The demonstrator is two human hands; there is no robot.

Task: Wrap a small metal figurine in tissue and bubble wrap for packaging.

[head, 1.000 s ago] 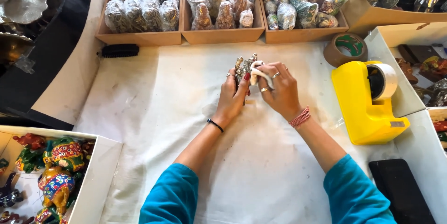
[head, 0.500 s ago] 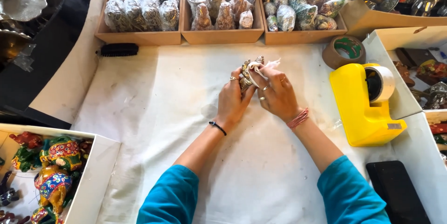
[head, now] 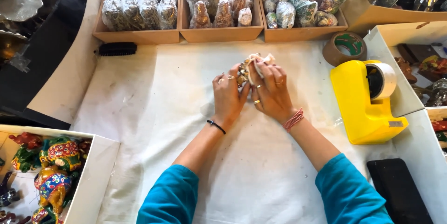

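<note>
You are working over a white cloth [head: 139, 126] spread under your hands, with three wooden trays [head: 139, 35] of wrapped figurines beyond them and a yellow tape dispenser [head: 361, 107] off to your right. Your left hand [head: 228, 96] and right hand [head: 272, 91] are gripping a small figurine [head: 243, 69] and its white wrapping [head: 261, 60] between them.
</note>
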